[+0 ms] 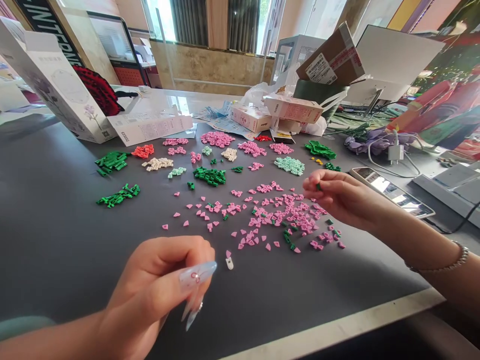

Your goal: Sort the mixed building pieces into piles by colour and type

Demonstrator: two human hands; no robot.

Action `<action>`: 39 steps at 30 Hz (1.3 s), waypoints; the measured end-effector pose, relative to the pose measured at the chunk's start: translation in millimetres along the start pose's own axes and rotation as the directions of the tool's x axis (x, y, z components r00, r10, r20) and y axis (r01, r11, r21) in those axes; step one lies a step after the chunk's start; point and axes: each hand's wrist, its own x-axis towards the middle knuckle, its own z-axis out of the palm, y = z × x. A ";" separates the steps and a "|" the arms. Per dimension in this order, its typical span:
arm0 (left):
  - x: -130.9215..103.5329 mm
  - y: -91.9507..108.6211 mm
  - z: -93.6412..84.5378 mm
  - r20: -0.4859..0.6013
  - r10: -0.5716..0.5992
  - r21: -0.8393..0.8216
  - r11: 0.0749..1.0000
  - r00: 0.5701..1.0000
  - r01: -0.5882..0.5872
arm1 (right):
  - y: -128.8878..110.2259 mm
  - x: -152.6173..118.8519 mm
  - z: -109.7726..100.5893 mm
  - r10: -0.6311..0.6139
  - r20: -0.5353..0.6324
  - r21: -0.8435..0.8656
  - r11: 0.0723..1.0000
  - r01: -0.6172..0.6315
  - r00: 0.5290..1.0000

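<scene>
My right hand (333, 192) is raised over the right side of the scattered pink pieces (296, 212), its fingertips pinched on a small green piece (318, 186). In the lower left, my left hand (168, 285) is closed above the table, thumb against curled fingers; what it holds, if anything, is hidden. A small white piece (230, 263) lies just right of it, with a pink piece touching its top. Dark green pieces (288, 237) are mixed among the pink ones. Behind them sits a pile of green pieces (210, 176).
Sorted piles, including mint pieces (289, 165) and green pieces (118, 195), stand farther back on the grey table (67, 240). A phone (392, 191) lies beyond my right forearm. White boxes (152, 128) and a cardboard box (332, 57) are at the back.
</scene>
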 end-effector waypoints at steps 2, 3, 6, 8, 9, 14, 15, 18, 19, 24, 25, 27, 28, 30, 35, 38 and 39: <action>-1.4 -0.4 -0.4 0.003 0.003 -0.005 1.000 1.000 -0.003 | -2.7 4.4 1.6 0.038 -0.079 0.038 0.999 -0.035 0.996; -1.9 -0.6 -0.5 0.009 0.003 -0.006 1.000 1.000 -0.003 | -4.3 6.5 2.3 0.047 -0.107 0.016 0.999 -0.045 0.993; -1.7 -0.7 -0.2 0.025 -0.013 -0.018 1.000 1.000 0.014 | -7.5 10.5 1.7 0.019 -0.114 -0.129 0.991 -0.034 0.993; -0.8 -0.9 0.2 0.033 -0.023 -0.034 0.999 0.999 0.024 | -7.0 10.5 -1.8 -0.002 -0.082 -0.184 0.983 -0.013 0.997; -0.5 -1.1 0.2 0.035 -0.026 -0.045 0.999 0.999 0.027 | -6.0 9.6 -4.3 0.003 -0.079 -0.184 0.983 -0.017 0.997; -3.9 -6.2 -4.0 0.049 -0.013 -0.051 0.999 0.999 0.016 | 2.2 -3.8 -19.2 0.066 -0.235 -0.232 0.965 -0.122 0.970; -5.3 -7.8 -5.2 0.050 -0.010 -0.048 0.999 0.999 0.013 | 3.7 -8.1 -22.1 0.030 -0.273 -0.334 0.934 -0.124 0.962; -8.0 -12.1 -7.5 0.064 -0.013 -0.031 0.999 0.998 0.015 | 5.9 -22.1 -31.2 -0.086 -0.286 -0.711 0.687 -0.151 0.954; -8.0 -13.0 -7.6 0.070 -0.009 -0.026 1.000 0.997 0.011 | 6.1 -26.3 -34.2 -0.094 -0.267 -0.795 0.585 -0.163 0.959; -4.5 -14.2 -6.0 0.059 0.013 -0.016 1.000 0.998 -0.012 | 4.1 -36.1 -41.3 -0.001 -0.127 -0.955 0.270 -0.122 0.992; -4.3 -14.0 -6.1 0.057 0.009 -0.017 1.000 0.998 -0.008 | 3.1 -36.0 -40.4 0.022 -0.098 -0.967 0.232 -0.101 0.995; -4.8 -13.4 -6.9 0.059 0.001 -0.022 1.000 0.998 0.000 | 0.6 -34.9 -36.7 0.063 -0.059 -0.979 0.192 -0.070 0.996; -5.5 -13.2 -7.4 0.062 -0.004 -0.019 1.000 0.998 0.005 | -0.9 -34.0 -34.4 0.079 -0.045 -0.980 0.190 -0.059 0.996; -7.2 -13.6 -8.5 0.066 0.000 -0.015 1.000 0.998 0.001 | -4.1 -32.4 -29.8 0.108 -0.022 -0.973 0.226 -0.046 0.994; -10.4 -18.5 -11.5 0.073 -0.012 -0.037 0.999 0.997 0.015 | -9.7 -30.4 -19.7 0.298 0.024 -0.700 0.686 -0.197 0.954; -10.5 -20.5 -12.9 0.067 -0.023 -0.050 0.998 0.997 0.026 | -11.1 -28.8 -11.6 0.377 0.058 -0.347 0.876 -0.335 0.924; -10.3 -20.6 -13.0 0.064 -0.019 -0.053 0.998 0.998 0.023 | -11.5 -27.7 -8.2 0.377 0.058 -0.282 0.894 -0.347 0.924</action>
